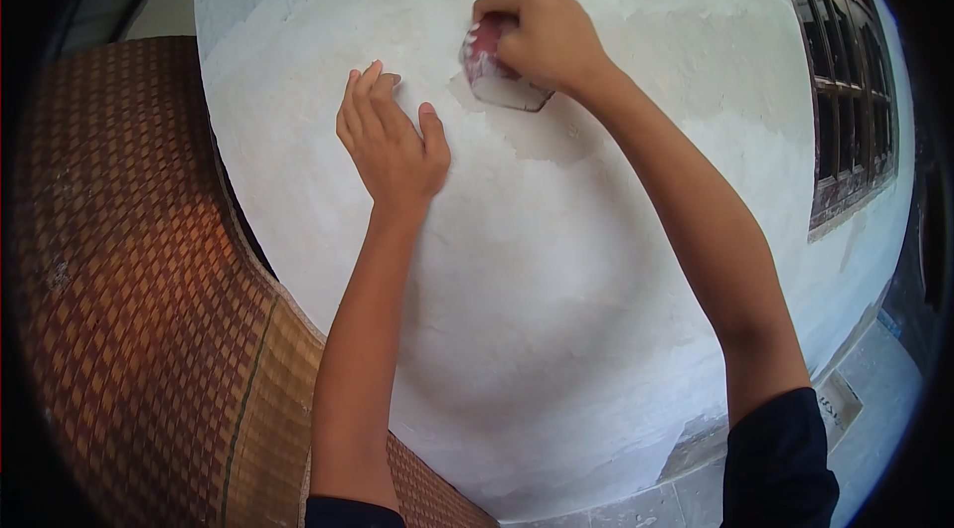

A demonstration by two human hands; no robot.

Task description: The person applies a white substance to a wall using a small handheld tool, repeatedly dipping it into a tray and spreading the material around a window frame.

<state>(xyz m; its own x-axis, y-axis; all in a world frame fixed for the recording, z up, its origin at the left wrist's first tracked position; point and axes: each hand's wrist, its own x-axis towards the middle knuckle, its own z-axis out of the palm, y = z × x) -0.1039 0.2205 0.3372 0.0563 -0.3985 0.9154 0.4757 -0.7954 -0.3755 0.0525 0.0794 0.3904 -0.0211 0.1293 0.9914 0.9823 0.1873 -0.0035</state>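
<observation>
My right hand (556, 36) grips a putty scraper (487, 56) with a reddish, white-smeared body and a pale lower part ending in a dark edge. The scraper lies against the white wall (556, 260), over a greyish patch, and my fingers cover its upper part. To its left, my left hand (393, 136) rests on the wall with its fingers stretched upward and its thumb apart. Nothing shows in that hand.
A brown woven mat (129, 260) hangs or leans along the left side, curving under my left forearm. On the right, a window with dark wooden bars (845, 81) is set in the wall. Pale floor tiles (636, 508) show at the bottom.
</observation>
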